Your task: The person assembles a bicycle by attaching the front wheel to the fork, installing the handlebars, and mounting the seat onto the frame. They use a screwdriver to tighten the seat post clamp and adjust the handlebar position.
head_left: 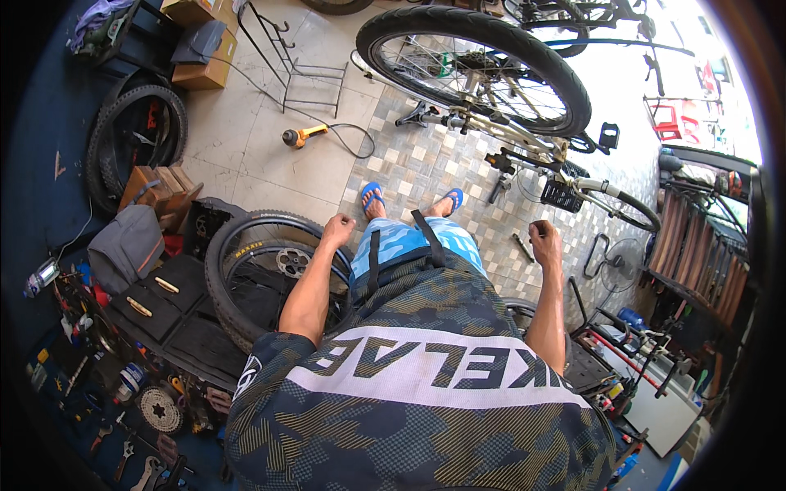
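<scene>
**Standing over a bicycle repair floor, both hands raised and loosely curled**

Looking down from the head camera, the person's torso in a camouflage jersey fills the lower middle, with blue shorts and two blue sandals (pixel 407 199) planted on the small-tiled floor (pixel 426 159). The left hand (pixel 337 229) hangs at the left of the thighs, fingers curled into a loose fist; whether it grips anything cannot be told. It sits just above the upper rim of a loose knobby wheel (pixel 266 274) with a disc rotor at its hub, which leans beside the left leg against black tool cases (pixel 168 307). The right hand (pixel 545 244) is held out to the right, fingers bent inward and apparently closed on a small dark item that is too small to identify. Ahead of the feet, a bicycle (pixel 524 139) lies across the upper right, its large front-facing tyre (pixel 475 65) arching over the tiles and its frame running down toward the right hand. A hand tool (pixel 524 247) lies on the tiles just left of that hand. Open floor remains between the sandals and the bicycle, and on the pale slabs at upper left, where a yellow power tool (pixel 303 136) rests with its cable. Wrenches and a sprocket (pixel 158 409) crowd the lower-left edge; a fan (pixel 618 266) and racks close the right edge.
</scene>
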Motion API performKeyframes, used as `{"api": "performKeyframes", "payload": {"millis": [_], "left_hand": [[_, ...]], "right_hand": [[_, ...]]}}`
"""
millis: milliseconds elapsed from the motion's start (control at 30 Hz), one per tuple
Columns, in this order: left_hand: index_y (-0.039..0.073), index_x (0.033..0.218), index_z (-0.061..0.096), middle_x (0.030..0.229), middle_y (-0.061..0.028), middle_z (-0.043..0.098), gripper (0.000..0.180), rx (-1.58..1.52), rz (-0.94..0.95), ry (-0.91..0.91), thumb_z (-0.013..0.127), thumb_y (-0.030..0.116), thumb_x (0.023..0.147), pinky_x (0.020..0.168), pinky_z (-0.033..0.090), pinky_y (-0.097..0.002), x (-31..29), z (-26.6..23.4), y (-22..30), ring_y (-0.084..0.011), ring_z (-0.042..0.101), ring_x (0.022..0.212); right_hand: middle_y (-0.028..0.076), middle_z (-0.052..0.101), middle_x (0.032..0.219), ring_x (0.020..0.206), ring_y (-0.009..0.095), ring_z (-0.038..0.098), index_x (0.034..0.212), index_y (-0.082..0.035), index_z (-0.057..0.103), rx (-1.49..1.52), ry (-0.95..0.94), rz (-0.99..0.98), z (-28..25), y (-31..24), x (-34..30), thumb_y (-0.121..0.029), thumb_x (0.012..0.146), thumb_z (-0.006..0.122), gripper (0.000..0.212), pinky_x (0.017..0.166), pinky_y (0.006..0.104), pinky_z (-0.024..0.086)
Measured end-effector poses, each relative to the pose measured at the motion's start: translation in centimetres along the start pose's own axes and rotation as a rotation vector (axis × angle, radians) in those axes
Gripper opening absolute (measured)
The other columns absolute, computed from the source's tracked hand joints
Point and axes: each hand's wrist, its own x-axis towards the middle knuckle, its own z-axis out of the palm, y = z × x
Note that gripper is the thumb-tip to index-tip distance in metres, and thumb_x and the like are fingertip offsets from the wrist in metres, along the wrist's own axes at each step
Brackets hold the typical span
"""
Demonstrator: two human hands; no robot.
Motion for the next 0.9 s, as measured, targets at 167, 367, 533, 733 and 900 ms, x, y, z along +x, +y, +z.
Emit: {"api": "performKeyframes", "payload": {"millis": [167, 367, 533, 733, 900], "left_hand": [[0.001, 0.112, 0.073, 0.105, -0.0197, 0.075, 0.038, -0.034, -0.060, -0.054, 0.069, 0.034, 0.094, 0.089, 0.054, -0.0415, 0.1, -0.2, 0.3, -0.0317, 0.070, 0.100], [0.003, 0.113, 0.074, 0.113, -0.0241, 0.074, 0.040, -0.057, -0.071, -0.070, 0.069, 0.037, 0.093, 0.098, 0.053, -0.0447, 0.7, -0.5, 0.6, -0.0384, 0.070, 0.112], [0.002, 0.112, 0.074, 0.112, -0.0244, 0.074, 0.040, -0.039, -0.056, -0.062, 0.070, 0.036, 0.093, 0.098, 0.053, -0.0448, 0.6, -0.7, 1.7, -0.0386, 0.070, 0.111], [0.001, 0.112, 0.074, 0.111, -0.0247, 0.075, 0.040, -0.023, -0.041, -0.071, 0.069, 0.035, 0.093, 0.098, 0.053, -0.0453, 0.5, -1.3, 2.2, -0.0393, 0.069, 0.111], [0.000, 0.110, 0.074, 0.106, -0.0235, 0.075, 0.038, -0.004, -0.029, -0.064, 0.068, 0.033, 0.094, 0.092, 0.055, -0.0438, 0.2, -1.8, 2.5, -0.0354, 0.073, 0.102]], "right_hand": [[0.021, 0.075, 0.092, 0.088, 0.035, 0.074, 0.103, 0.000, 0.073, 0.011, -0.006, -0.001, 0.1, 0.5, 0.0, -0.026, 0.096, 0.066, 0.027, 0.083, 0.0416, 0.056], [0.021, 0.076, 0.096, 0.092, 0.035, 0.074, 0.104, -0.002, 0.073, 0.006, 0.007, 0.031, 0.5, 1.1, -0.1, -0.026, 0.096, 0.066, 0.026, 0.084, 0.0417, 0.056], [0.021, 0.076, 0.099, 0.095, 0.035, 0.074, 0.106, -0.003, 0.073, 0.002, 0.019, 0.022, 0.8, 1.6, -0.4, -0.026, 0.096, 0.066, 0.027, 0.085, 0.0418, 0.056], [0.017, 0.076, 0.089, 0.082, 0.026, 0.074, 0.105, 0.000, 0.074, 0.017, 0.047, 0.004, 1.7, 2.6, -0.5, -0.022, 0.096, 0.066, 0.024, 0.078, 0.0377, 0.057], [0.016, 0.076, 0.087, 0.080, 0.025, 0.074, 0.105, 0.000, 0.074, 0.029, 0.048, -0.028, 2.4, 2.8, -0.2, -0.022, 0.097, 0.066, 0.025, 0.076, 0.0374, 0.057]]}}
